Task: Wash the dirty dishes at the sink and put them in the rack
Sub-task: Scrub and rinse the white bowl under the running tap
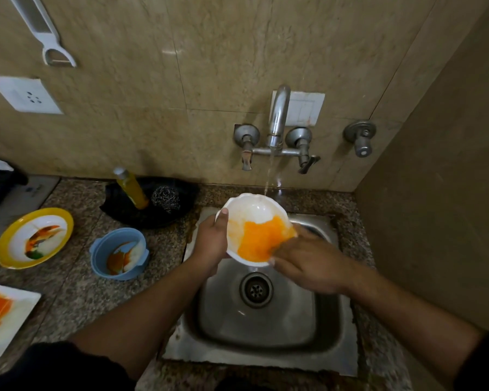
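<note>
A white scalloped bowl [247, 210] is held tilted over the steel sink [266, 328], under water running from the tap [278, 117]. My left hand [211, 244] grips the bowl's left rim, thumb on the inside edge. My right hand [308, 263] holds an orange sponge [261, 239] and presses it against the inside of the bowl. The hand is blurred. On the granite counter to the left wait a dirty blue bowl [119, 253], a yellow-rimmed plate [34, 238] and a white square plate [5, 317], all smeared with sauce.
A black tray [150, 203] behind the blue bowl holds a yellow soap bottle [130, 187] and a steel scrubber [165, 197]. A peeler [47, 38] hangs on the tiled wall above a socket [26, 94]. A side wall closes off the right.
</note>
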